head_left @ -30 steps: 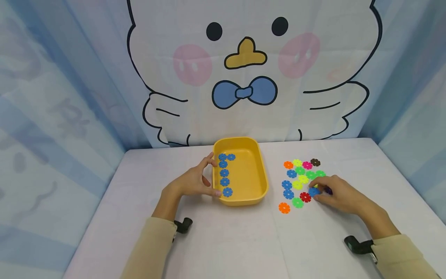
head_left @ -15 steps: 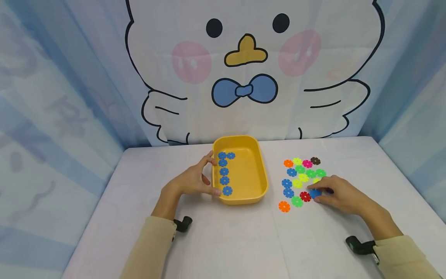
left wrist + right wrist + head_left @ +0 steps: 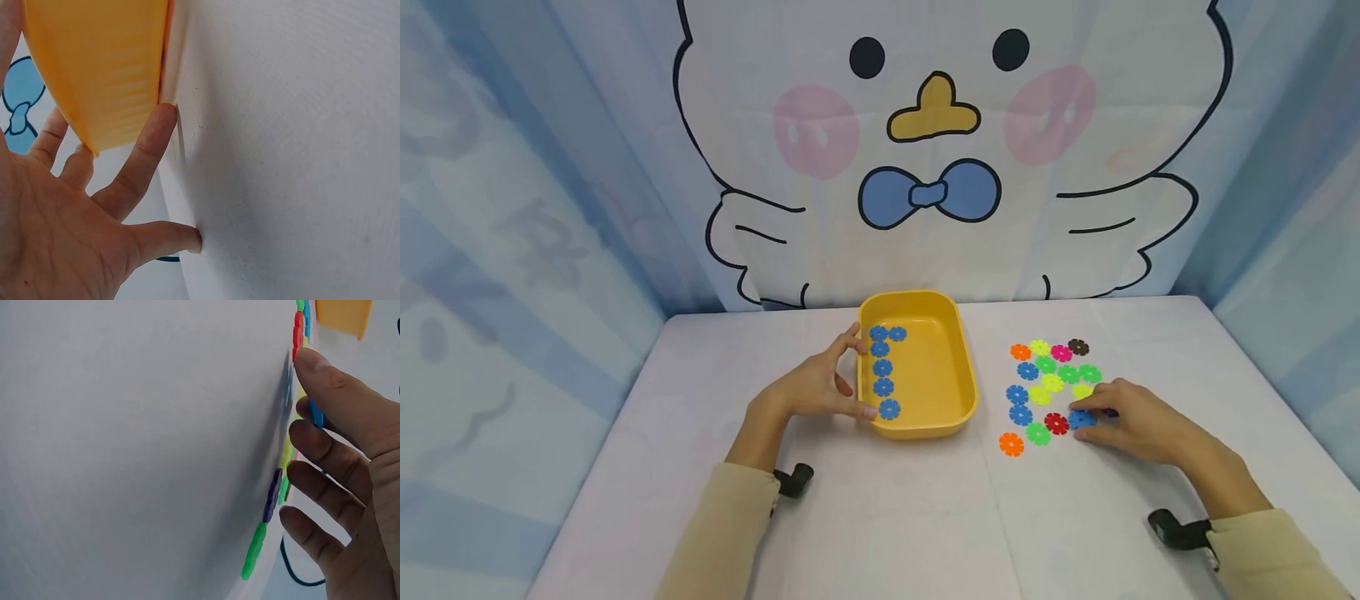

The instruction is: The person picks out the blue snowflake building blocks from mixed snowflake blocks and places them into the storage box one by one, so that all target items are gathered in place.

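A shallow yellow tray (image 3: 936,375) holds several blue snowflake discs (image 3: 883,367) along its left side. My left hand (image 3: 812,387) touches the tray's left wall with spread fingers; in the left wrist view the fingers (image 3: 140,159) look nearly straight against it. To the right, my right hand (image 3: 1138,421) pinches a blue snowflake disc (image 3: 1081,419) between thumb and index finger. In the right wrist view that disc (image 3: 316,414) shows edge-on, tilted and partly hidden by the fingers. Beside it on the table lies a red disc (image 3: 1056,423).
Loose discs lie left of and behind my right hand: orange (image 3: 1011,444), green (image 3: 1038,433), blue (image 3: 1020,415), yellow (image 3: 1052,382), pink (image 3: 1062,353) and brown (image 3: 1078,347). A purple disc (image 3: 272,495) lies beneath that hand. A printed curtain stands behind the white table (image 3: 910,517).
My right hand has shifted slightly right, with the blue snowflake disc drawn a little away from the red one. The left hand and tray stay in place.
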A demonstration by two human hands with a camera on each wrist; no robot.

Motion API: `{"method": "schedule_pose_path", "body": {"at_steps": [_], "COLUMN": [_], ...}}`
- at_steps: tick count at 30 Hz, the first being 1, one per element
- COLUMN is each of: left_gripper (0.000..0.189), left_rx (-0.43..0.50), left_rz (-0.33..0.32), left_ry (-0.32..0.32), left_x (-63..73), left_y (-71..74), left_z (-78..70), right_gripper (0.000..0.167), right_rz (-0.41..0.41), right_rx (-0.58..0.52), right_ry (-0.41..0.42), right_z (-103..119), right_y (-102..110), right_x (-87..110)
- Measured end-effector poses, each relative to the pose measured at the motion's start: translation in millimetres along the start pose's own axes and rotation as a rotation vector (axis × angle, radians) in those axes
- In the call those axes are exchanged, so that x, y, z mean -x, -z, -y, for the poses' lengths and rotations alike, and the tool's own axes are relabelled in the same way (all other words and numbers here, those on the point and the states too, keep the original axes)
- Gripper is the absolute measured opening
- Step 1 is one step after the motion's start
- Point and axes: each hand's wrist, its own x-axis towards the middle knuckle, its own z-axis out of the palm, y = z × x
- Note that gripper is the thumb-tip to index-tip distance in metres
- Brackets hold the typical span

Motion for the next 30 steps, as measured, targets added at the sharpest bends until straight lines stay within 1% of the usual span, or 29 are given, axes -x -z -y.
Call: {"method": "schedule_pose_path", "body": {"at_steps": [3,9,15,23,30], "left_gripper": [0.096,0.094,0.091,0.092,0.093], "left_rx": [-0.01,-0.04,-0.021,-0.007,-0.002], "left_rz": [-0.005,-0.015,-0.004,-0.018,-0.021], "left_ry": [-0.007,-0.012,-0.014,0.016,0.022], "left_x": [-1.5,-5.5,-4.4,-0.1,-0.3], "left_y": [1.3,3.3,1.3,-1.4,-2.8], "left_z": [-0.9,-3.0,-2.9,-1.5,-1.1], "right_gripper": [0.042,0.041,0.042,0.044,0.038], "right_rz": [-0.045,-0.132,-0.208,-0.242,-0.218], "right_rx": [0.016,0.015,0.018,-0.013,-0.047], "right_ry": [-0.007,0.027,0.056,0.069,0.055], "right_z": [2,8,18,33,45], "right_y": [4,12,18,22,27], "right_x": [0.8,-4.3,-14.4,-34.4,-43.1]}}
